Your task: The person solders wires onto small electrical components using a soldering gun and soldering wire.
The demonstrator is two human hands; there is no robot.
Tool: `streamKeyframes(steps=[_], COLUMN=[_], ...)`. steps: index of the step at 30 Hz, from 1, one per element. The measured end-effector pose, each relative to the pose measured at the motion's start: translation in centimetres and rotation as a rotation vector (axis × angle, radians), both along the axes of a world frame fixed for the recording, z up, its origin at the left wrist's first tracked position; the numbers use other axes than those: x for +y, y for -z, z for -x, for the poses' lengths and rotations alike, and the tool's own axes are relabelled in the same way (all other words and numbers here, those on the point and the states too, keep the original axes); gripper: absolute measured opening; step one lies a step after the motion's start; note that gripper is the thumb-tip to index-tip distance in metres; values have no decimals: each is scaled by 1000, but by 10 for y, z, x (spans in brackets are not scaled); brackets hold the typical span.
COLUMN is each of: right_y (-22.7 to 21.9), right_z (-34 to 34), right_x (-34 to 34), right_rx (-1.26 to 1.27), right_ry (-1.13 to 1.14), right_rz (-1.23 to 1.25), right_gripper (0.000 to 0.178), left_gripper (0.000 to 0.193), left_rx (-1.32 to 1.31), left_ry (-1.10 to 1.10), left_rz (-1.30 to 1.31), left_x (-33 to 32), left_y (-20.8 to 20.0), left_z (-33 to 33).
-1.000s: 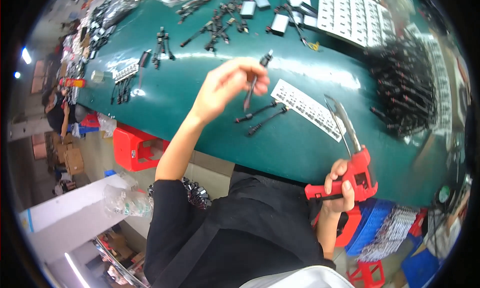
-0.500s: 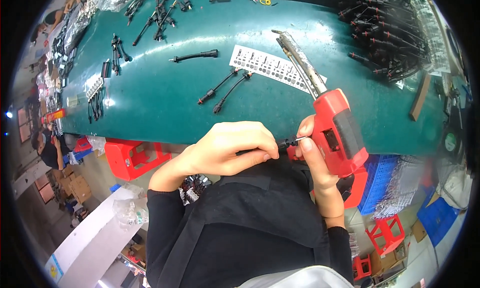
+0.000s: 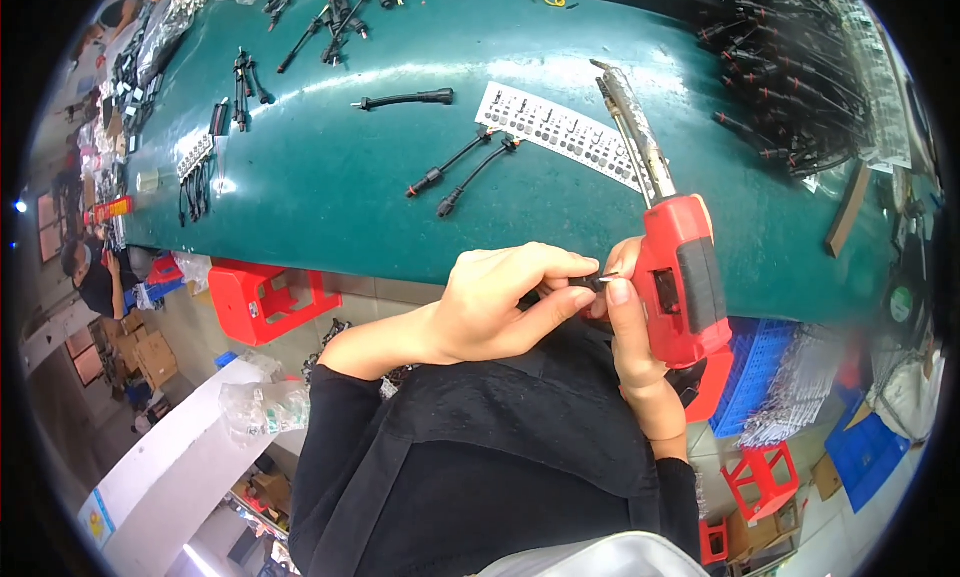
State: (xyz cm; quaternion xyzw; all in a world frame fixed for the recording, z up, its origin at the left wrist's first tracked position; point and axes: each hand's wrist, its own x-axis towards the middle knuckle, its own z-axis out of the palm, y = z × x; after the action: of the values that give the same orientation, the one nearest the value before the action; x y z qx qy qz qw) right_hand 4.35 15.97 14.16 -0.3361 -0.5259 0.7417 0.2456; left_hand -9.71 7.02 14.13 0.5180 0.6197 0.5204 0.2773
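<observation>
1. Pinching the small black plug (image 3: 585, 281) between thumb and fingers, your left hand (image 3: 500, 302) holds it by the near edge of the table (image 3: 330, 197); your right hand (image 3: 635, 347) grasps the red soldering gun (image 3: 677, 277), thumb at the plug's pale tip.
2. Expect the plug to be light and stiff; take its body, since the tip looks fragile; the soldering gun seems heavier.
3. The plug lies crosswise, tip rightward; the soldering gun's nozzle (image 3: 635, 117) points away over the table, leaning left.
</observation>
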Motion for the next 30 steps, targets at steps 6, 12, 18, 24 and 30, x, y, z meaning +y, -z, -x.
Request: streamKeyframes(steps=[6, 12, 18, 24, 30], right_y=[-1, 41, 54, 46, 35], right_z=[5, -8, -10, -19, -27], right_x=[-2, 38, 36, 21, 3], right_rx=[17, 405, 469, 420, 144], right_ry=[58, 258, 268, 199, 50], right_rz=[21, -28, 133, -42, 86], right_gripper=[18, 39, 51, 75, 82], left_gripper=[22, 16, 15, 13, 13], left_rx=[47, 300, 401, 312, 308], left_ry=[-61, -233, -313, -273, -289], left_rz=[-6, 222, 219, 257, 265], left_x=[5, 13, 16, 22, 28], left_y=[4, 18, 25, 33, 37], left_z=[2, 39, 55, 69, 69])
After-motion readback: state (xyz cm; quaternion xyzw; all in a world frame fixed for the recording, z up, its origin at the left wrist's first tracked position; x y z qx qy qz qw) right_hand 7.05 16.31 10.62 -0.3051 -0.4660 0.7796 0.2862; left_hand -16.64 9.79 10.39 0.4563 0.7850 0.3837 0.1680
